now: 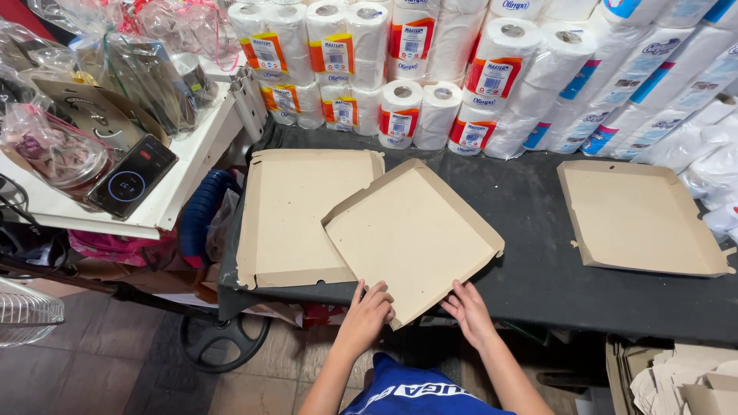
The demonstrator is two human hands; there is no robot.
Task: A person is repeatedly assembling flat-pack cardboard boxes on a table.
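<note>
Both hands sit at the near edge of the dark table (538, 284), resting on the near corner of a flat brown cardboard tray (411, 234) that lies turned at an angle. Left hand (367, 311) lies with its fingers spread loosely over the tray's near-left edge, pressing down rather than gripping; right hand (467, 307) mirrors it on the near-right edge, fingers open and flat, closed around nothing. Ahead and to the left of the left hand, the tilted tray overlaps a second tray (288, 219) lying square to the table. Well off to the right of the right hand sits a third tray (638, 219), apart from the others.

By the look of it, this tray is light, thin and fairly stiff across the flat but prone to bending at its low folded rims. It would likely slide easily on the cloth. Pinching the raised rim at two opposite edges seems the safest hold. Beyond the hands, wrapped paper rolls (430, 69) are stacked along the far side.
</note>
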